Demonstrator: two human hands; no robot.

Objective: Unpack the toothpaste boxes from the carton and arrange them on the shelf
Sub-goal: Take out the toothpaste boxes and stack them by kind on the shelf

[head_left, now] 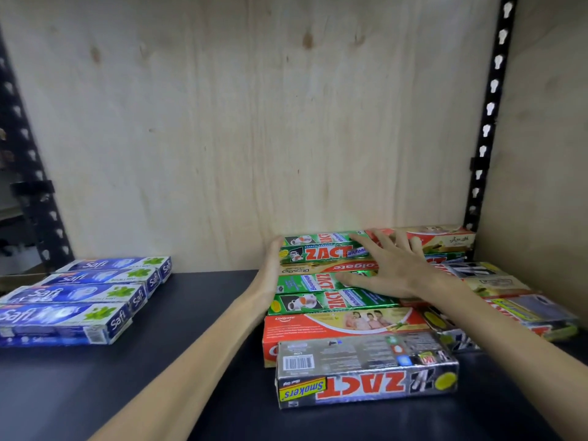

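Several green Zact toothpaste boxes [321,253] lie side by side and stacked at the back right of the dark shelf [165,361]. My left hand [273,270] presses flat against their left ends with straight fingers. My right hand [389,268] rests spread on top of the green boxes. Red Colgate boxes [337,324] lie among and in front of them. A silver Zact Smokers box [366,369] lies nearest me. The carton is not in view.
Several blue Safi boxes [76,300] lie in a row at the left of the shelf. More mixed boxes [525,307] sit at the right against the wooden side wall. Black perforated uprights [490,116] flank the plywood back panel [254,122].
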